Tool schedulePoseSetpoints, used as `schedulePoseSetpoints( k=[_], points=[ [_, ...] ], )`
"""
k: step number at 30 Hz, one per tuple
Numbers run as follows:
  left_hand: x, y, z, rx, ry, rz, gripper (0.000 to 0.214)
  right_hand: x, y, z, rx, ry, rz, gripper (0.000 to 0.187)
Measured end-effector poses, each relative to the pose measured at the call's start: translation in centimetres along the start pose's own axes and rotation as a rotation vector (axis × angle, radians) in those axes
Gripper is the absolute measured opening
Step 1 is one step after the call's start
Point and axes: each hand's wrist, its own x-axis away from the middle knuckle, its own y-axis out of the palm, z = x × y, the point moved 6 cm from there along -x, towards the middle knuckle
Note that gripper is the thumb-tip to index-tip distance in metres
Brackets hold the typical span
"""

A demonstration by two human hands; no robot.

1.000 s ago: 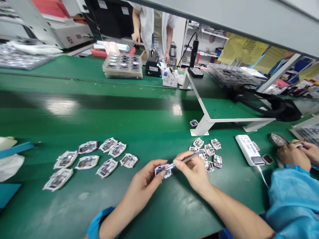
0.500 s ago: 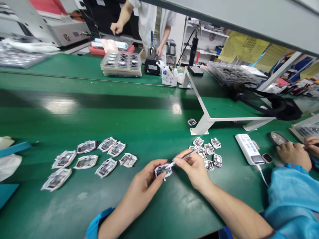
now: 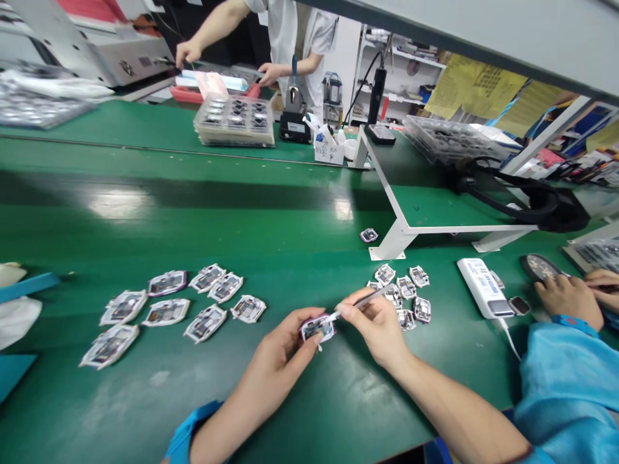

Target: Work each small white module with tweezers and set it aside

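Note:
My left hand (image 3: 285, 354) holds a small watch-like case (image 3: 315, 330) with a pale rim and an exposed circuit board, thumb pressed on its near side. My right hand (image 3: 374, 325) pinches a slim grey tweezers-like tool (image 3: 370, 297), whose white tip meets the board at the upper right of the case. Just past the right hand lie several similar open cases (image 3: 405, 288). To the left of my hands, several more open cases (image 3: 206, 323) are spread on the green table (image 3: 159, 399). Fingers hide part of the held case.
A white-legged riser (image 3: 394, 238) stands at right, one small case (image 3: 369, 235) beside its leg. A white cabled device (image 3: 483, 290) lies near a co-worker's hand (image 3: 570, 299). Stacked clear trays (image 3: 235, 122) sit at the back, with another person (image 3: 294, 58) behind.
My hands stay almost in place, with the tool tip still at the case. The person at the back has moved both hands leftward over the trays.

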Motion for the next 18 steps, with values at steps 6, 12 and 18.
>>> schedulePoseSetpoints(
  k=[6,12,18],
  points=[
    [0.02,-0.03,-0.29,0.016,-0.008,0.004,0.031,0.13,0.02,-0.21,0.017,-0.024,-0.002,0.021],
    [-0.06,-0.04,0.03,0.068,-0.058,0.024,0.033,0.36,0.15,-0.51,0.042,-0.082,-0.044,0.015],
    [-0.21,0.01,-0.21,0.056,-0.106,0.079,0.034,0.76,0.27,-0.48,0.113,-0.123,-0.030,0.013]
  ],
)
